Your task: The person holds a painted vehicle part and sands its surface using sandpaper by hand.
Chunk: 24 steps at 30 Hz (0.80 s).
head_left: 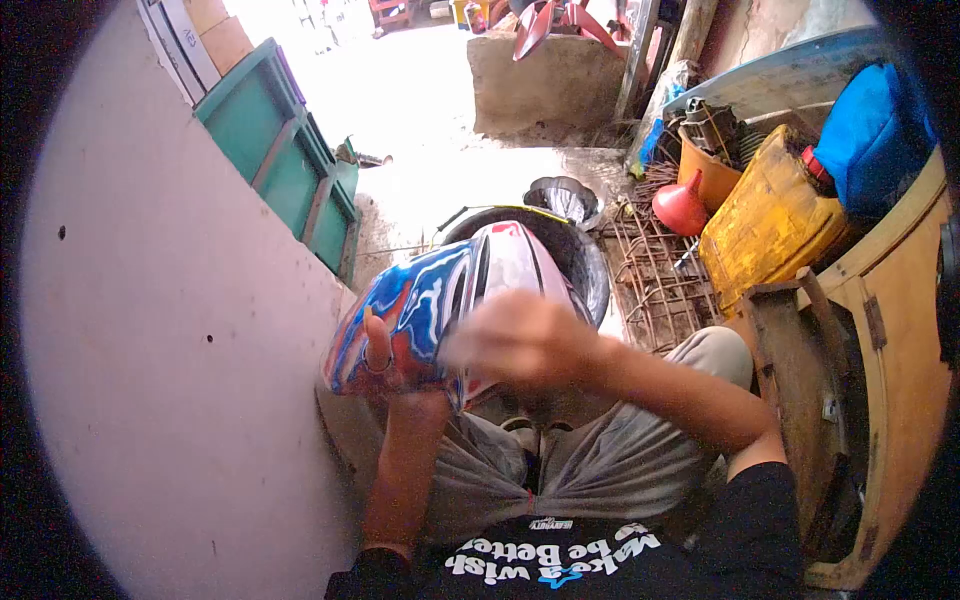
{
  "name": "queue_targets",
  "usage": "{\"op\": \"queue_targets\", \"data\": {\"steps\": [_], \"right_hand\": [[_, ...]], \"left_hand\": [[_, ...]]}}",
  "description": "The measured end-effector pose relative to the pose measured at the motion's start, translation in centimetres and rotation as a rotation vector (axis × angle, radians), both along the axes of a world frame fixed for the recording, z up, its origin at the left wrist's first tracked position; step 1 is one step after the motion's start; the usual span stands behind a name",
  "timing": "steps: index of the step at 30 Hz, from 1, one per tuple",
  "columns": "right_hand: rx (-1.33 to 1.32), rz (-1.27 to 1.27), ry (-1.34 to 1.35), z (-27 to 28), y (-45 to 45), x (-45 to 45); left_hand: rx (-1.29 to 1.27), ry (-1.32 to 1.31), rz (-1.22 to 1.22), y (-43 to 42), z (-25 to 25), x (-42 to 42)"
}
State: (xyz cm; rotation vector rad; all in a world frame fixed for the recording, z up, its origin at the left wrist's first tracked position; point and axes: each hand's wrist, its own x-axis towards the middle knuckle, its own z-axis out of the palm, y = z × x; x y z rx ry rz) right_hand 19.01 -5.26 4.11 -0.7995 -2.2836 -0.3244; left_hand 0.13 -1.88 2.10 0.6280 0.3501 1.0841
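Note:
A curved panel [425,300], glossy and patterned in blue, red, white and grey, rests over the person's lap, tilted. My left hand [385,365] holds it from below at its near left part; a thumb or finger shows through or over its surface, and the other fingers are hidden. My right hand [520,340] is over the near middle of the panel, smeared by motion, so its fingers and anything in them cannot be made out. Just beyond the panel stands a dark round tub [590,265] with a yellow edge piece.
At the right are a yellow jerrycan [770,215], a red funnel [680,204], an orange bucket [703,170], rusty metal grids [655,275] and a wooden frame [900,330]. A pale wall [180,330] and green panel [265,140] flank the left. A small black basin [565,195] lies ahead.

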Motion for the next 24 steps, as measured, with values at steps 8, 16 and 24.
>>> {"op": "queue_targets", "data": {"steps": [8, 16, 24], "right_hand": [[0.055, 0.110, 0.013, -0.3, -1.4, -1.6], [0.028, 0.175, 0.020, 0.4, -1.9, -2.2], [0.060, -0.058, -0.014, -0.1, -0.9, -0.3]], "left_hand": [[-0.095, -0.209, -0.175, 1.0, -3.7, -0.3], [-0.064, -0.137, -0.132, 0.6, -2.1, 0.1], [-0.035, -0.033, -0.065, -0.3, 0.3, 0.7]]}}
